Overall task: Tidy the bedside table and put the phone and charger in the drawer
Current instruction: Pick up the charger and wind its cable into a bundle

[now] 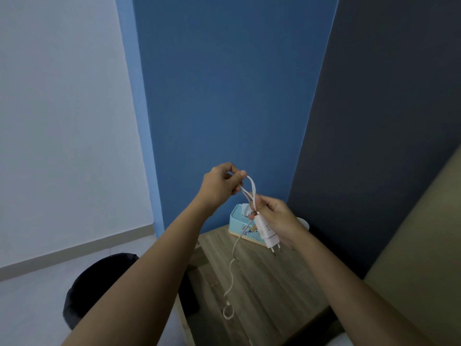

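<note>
My right hand (pixel 277 218) grips a white charger plug (pixel 268 232) above the wooden bedside table (pixel 269 290), with its two prongs pointing down and to the right. My left hand (pixel 222 186) pinches a loop of the white charger cable (pixel 250 189) just above and left of the right hand. The loose rest of the cable hangs down and curls onto the table top near its front. No phone is in view, and I cannot make out a drawer.
A light blue tissue box (pixel 240 222) stands at the back of the table, partly behind my right hand. A white cup edge (pixel 305 223) shows behind my right wrist. A black round bin (pixel 99 285) sits on the floor at the left. A tan bed edge (pixel 424 245) lies right.
</note>
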